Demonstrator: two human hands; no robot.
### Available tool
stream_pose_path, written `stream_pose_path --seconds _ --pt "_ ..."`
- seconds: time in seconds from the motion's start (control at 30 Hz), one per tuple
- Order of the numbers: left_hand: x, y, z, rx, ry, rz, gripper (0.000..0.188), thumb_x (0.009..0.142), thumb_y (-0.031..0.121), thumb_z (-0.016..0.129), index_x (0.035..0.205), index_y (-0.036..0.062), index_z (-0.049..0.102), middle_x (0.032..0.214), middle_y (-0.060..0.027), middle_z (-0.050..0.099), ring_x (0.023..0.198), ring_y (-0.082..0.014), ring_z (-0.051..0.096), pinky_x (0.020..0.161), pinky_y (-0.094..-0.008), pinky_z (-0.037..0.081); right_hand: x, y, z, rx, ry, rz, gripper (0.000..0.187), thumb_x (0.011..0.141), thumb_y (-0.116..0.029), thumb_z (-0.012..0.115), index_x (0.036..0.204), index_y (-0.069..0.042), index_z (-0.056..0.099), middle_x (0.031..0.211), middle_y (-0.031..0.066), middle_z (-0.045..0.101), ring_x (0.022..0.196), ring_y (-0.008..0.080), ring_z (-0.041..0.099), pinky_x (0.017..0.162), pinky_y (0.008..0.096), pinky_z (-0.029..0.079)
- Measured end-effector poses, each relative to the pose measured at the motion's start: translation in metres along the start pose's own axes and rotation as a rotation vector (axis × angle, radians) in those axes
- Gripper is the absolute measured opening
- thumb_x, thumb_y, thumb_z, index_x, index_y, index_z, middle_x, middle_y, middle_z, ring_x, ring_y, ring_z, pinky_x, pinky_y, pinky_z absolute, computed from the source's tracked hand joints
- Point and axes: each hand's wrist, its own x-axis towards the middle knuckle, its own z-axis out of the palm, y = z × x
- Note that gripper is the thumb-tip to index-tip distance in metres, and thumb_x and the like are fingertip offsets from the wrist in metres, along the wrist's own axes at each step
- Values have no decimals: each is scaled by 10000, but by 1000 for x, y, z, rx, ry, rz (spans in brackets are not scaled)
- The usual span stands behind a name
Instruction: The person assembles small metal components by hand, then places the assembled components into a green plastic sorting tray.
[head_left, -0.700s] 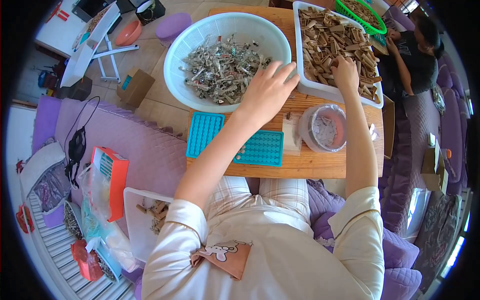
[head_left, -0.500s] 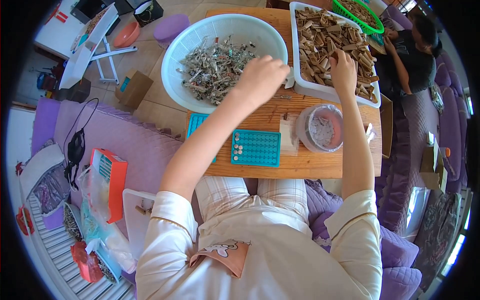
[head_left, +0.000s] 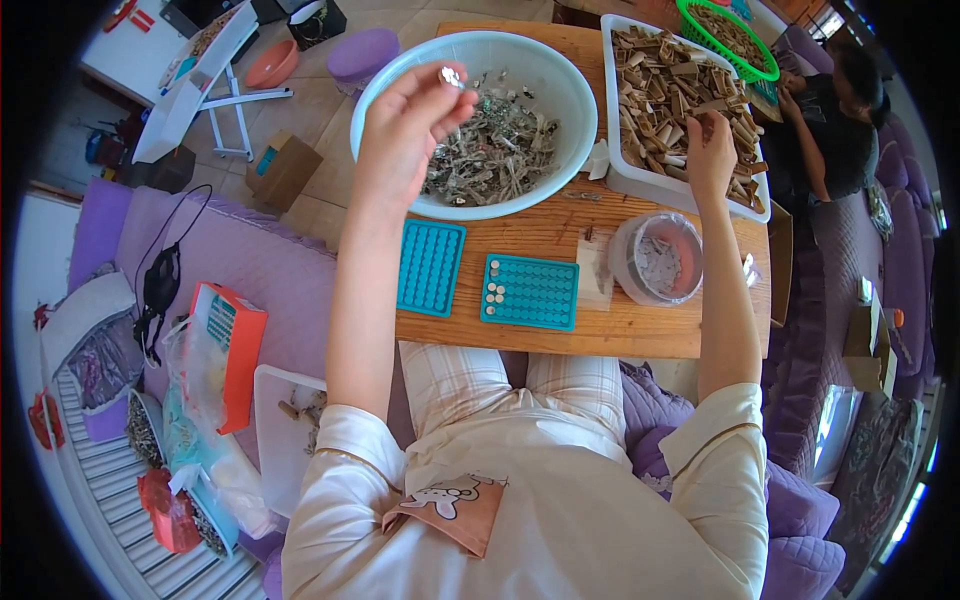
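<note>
My left hand (head_left: 405,130) is raised over the near left part of a pale blue basin (head_left: 362,135). Between its thumb and fingertips is a small shiny silver piece (head_left: 450,77). Inside the basin lies a heap of clear and silvery small items (head_left: 505,140). My right hand (head_left: 712,155) is over a white bin (head_left: 650,185), fingers closed among small brown pieces (head_left: 660,85) that look like cardboard or wood; what they grip is hidden. Nearer me lies a teal tray with rows of cavities (head_left: 535,290), several holding small round discs (head_left: 493,290) at its left.
Left of that tray lies another teal tray (head_left: 430,268). A lined tub of whitish bits (head_left: 658,262) stands on the wooden table (head_left: 470,340). A green basket (head_left: 765,65) is beyond the bin, near another person (head_left: 835,120). An orange-red box (head_left: 235,350) sits on the purple seat.
My left hand has moved left and turned up from the basin's right rim, showing the silver piece. My right hand stays at the brown pieces. The view has shifted slightly.
</note>
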Motion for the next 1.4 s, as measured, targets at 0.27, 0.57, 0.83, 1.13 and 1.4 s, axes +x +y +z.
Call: stream_pose_path --seconds 0.27,0.57,0.83,1.13,1.4 --pt "-98 -26 21 -110 42 -137 297 776 143 570 1049 48 498 761 -32 539 526 -58 464 460 -174 380 -68 -99 -38 865 -306 521 231 815 -141 504 987 13 511 667 -12 486 569 31 419 481 146 311" --pt "-172 -58 41 -173 123 -197 254 738 109 624 923 57 458 805 -50 556 713 -104 537 591 -204 426 -147 -209 -84 1067 -436 547 208 840 -102 449 1026 -8 443 726 51 524 643 112 533 585 227 426" --pt "-183 -54 41 154 -45 -219 306 719 124 641 950 15 474 802 -56 576 741 -101 562 624 -201 455 -163 -207 -93 772 -484 575 210 826 -72 472 1028 -19 444 667 60 532 556 85 475 502 208 387" --pt "-187 -55 48 72 79 -160 275 681 58 668 830 32 438 777 -77 583 741 -125 582 615 -217 470 -173 -208 -106 890 -411 591 231 836 -95 471 1049 -14 431 693 33 515 571 68 457 511 191 379" --pt "-188 -62 48 -342 192 -143 344 660 64 685 879 64 420 821 -88 593 739 -138 579 623 -239 487 -182 -205 -106 949 -464 625 242 846 -124 460 1053 -5 423 728 44 518 607 72 471 536 190 387"
